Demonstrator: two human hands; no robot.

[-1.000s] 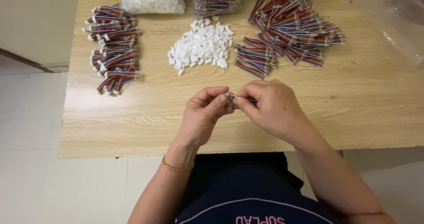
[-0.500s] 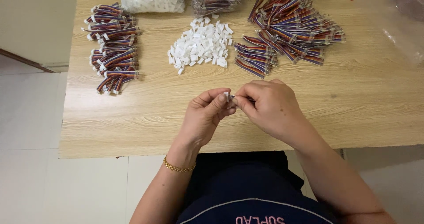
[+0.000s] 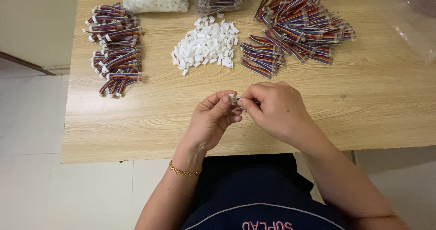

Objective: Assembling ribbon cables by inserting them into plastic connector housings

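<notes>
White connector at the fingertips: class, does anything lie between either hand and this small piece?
Nothing visible does. The left hand and right hand both pinch the small white connector directly, above bare wooden table; the white pile and the cable bundles lie farther back.

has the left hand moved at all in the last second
No. The left hand sits at the same spot below the pile of white connectors, fingertips meeting the right hand as before.

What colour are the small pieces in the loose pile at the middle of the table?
White, seen in the head view: the pile of small pieces lies on the wooden table.
</notes>
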